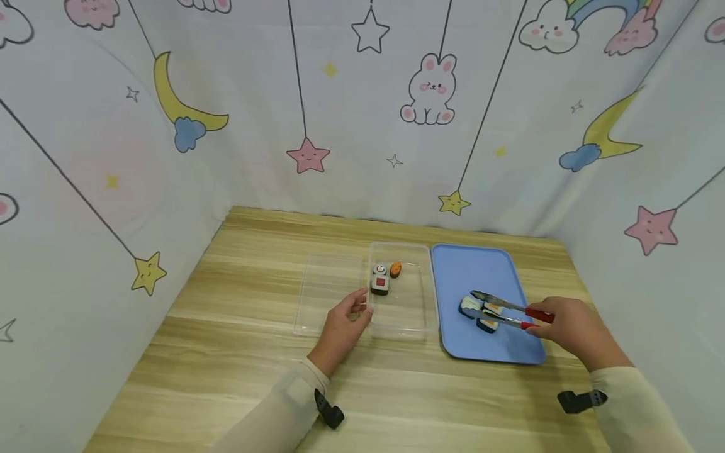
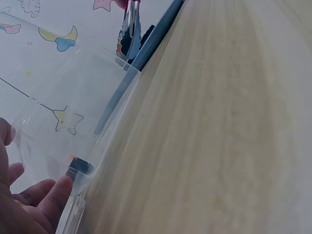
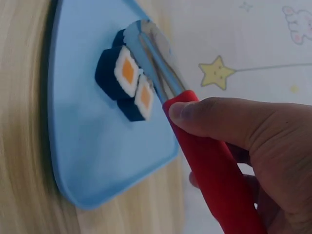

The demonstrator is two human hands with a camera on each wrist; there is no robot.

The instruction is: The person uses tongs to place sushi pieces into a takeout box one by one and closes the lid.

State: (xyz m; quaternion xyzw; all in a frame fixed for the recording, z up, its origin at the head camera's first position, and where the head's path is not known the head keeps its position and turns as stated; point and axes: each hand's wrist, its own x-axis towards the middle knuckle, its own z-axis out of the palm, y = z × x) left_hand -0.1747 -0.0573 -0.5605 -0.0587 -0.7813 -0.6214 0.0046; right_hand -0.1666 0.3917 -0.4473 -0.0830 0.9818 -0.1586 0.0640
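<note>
My right hand (image 1: 574, 330) grips food tongs by their red handles (image 3: 209, 161). The spread metal arms (image 1: 501, 301) reach over the blue tray (image 1: 472, 267), one tip on either side of a white-topped toy sushi piece (image 1: 469, 306). Beside it lie two sushi rolls with orange centres (image 3: 125, 73), wrapped in black. My left hand (image 1: 342, 324) rests its loosely bent fingers at the left wall of a clear plastic box (image 1: 404, 314). Inside that box stand a red-centred roll (image 1: 380, 285), a round white-topped roll (image 1: 380, 269) and an orange-topped piece (image 1: 396, 269).
A flat clear lid (image 1: 328, 296) lies left of the box on the wood-grain table (image 1: 238, 352). The tray stands close along the box's right side. Printed curtains (image 1: 362, 182) border the table at the back and both sides.
</note>
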